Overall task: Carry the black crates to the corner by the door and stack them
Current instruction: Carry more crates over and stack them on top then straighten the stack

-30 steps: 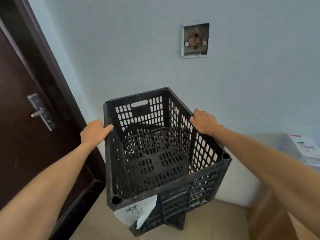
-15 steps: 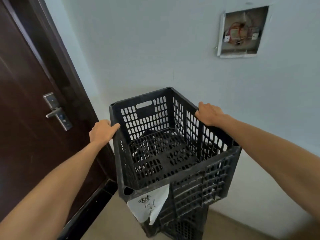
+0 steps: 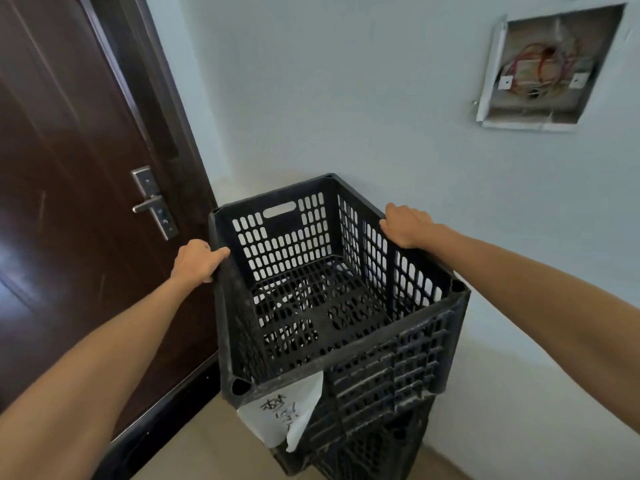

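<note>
**Caller:** Where is the crate?

**Operator:** I see the top black crate just right of the door, in the corner, above a lower crate. The left hand clamps the rim nearer the door, the right hand the rim farther from it, fingers curled over each edge.

**Caller:** Seated?

**Operator:** I cannot tell; it looks twisted against the lower one. I'd square the corners, lower both sides evenly, and watch the paper label hanging below its rim.

An unfinished flat's entry corner: dark wooden door at left, open wiring box upper right in the pale wall
</note>
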`<state>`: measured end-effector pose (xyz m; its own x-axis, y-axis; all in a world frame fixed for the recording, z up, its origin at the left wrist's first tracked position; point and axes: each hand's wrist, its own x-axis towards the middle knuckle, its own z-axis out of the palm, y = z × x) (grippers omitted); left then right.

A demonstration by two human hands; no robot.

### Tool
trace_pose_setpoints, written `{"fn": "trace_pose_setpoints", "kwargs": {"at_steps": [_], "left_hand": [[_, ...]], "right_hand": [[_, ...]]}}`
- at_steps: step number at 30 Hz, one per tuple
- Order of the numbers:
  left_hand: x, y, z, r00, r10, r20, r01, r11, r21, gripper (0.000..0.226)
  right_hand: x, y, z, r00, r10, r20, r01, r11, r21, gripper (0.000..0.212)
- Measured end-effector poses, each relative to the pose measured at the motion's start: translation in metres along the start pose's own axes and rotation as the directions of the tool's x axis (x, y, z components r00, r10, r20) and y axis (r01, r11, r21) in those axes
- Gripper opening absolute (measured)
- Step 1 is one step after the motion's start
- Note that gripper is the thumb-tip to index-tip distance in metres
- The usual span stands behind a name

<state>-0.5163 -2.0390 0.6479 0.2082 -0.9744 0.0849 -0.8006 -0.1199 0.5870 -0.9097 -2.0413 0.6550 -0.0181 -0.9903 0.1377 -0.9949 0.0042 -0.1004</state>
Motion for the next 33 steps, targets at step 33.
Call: {"fn": "trace_pose_setpoints", "kwargs": {"at_steps": [33], "left_hand": [[-0.065,0.086,0.026,0.994,-0.001,0.113,-0.072,0.765,0.64,0.059]], "right_hand": [[0.079,0.05,0.002,0.958,-0.287,0.003,0.27,0.899,-0.345,0.041]]}}
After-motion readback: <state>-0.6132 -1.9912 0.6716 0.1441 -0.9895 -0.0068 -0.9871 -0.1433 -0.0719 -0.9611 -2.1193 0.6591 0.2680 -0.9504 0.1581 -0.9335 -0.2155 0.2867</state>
